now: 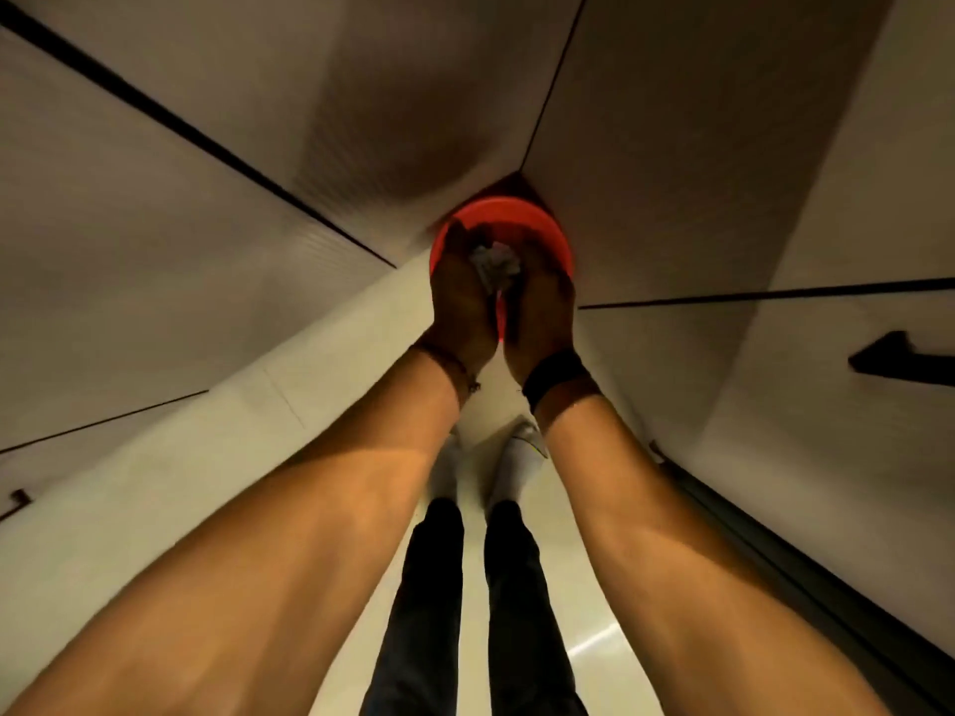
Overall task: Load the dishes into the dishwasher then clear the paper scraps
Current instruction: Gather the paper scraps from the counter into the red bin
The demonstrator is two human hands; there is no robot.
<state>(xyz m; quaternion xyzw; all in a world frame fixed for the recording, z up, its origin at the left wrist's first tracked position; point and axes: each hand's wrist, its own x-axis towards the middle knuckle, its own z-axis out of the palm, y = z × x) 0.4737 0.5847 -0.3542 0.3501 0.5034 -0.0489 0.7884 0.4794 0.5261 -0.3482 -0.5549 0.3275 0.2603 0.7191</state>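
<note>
You seem to be on the scrap-clearing step: your left hand (461, 297) and right hand (542, 307) cup the crumpled paper scraps (493, 263), fingers (455, 245) curled round the wad, just above the red bin (548, 235) in the floor corner; next, part them to drop it.

single head-worn wide-angle view, looking almost straight down from the person's head. both forearms enter from the bottom corners, very near the lens, and meet just above frame centre. there the left hand (460, 297) and right hand (542, 302) cup paper scraps (493, 263) in front of a red bin (548, 235), the farthest thing along the view line. legs and feet (522, 447) show between the arms, standing on the pale floor (568, 638) directly under the camera. heavy fisheye bend: cabinet fronts (155, 250) lean in from left and right and converge at the bin. a dark handle (899, 359) sits at the right edge.
</note>
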